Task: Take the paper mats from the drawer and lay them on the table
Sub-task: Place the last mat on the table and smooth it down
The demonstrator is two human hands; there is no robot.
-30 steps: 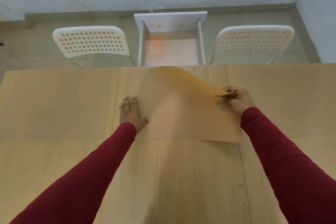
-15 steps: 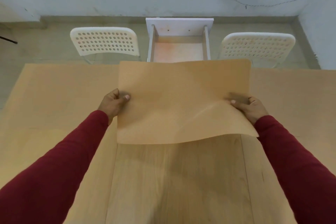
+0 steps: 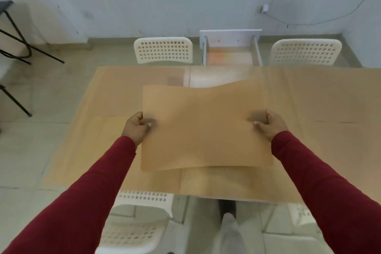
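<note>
At the far left a black metal folding stand (image 3: 14,33) is on the pale tiled floor (image 3: 31,150); next comes a white perforated plastic chair (image 3: 163,50) behind the light wooden tabletop (image 3: 86,150), and another white perforated chair (image 3: 136,227) is at the near side, under the left red sleeve (image 3: 82,202); the left hand (image 3: 137,128) grips the left edge of a tan rectangular paper mat (image 3: 206,130), thumb on top; the mat is held in the air above the middle of the tabletop, slightly wavy, its far edge curved; behind it the open white wooden drawer (image 3: 231,47) sticks out at the far side of the tabletop; the right hand (image 3: 270,126) pinches the right edge of the mat in the same way; at the far right is a third white perforated chair (image 3: 305,51).
</note>
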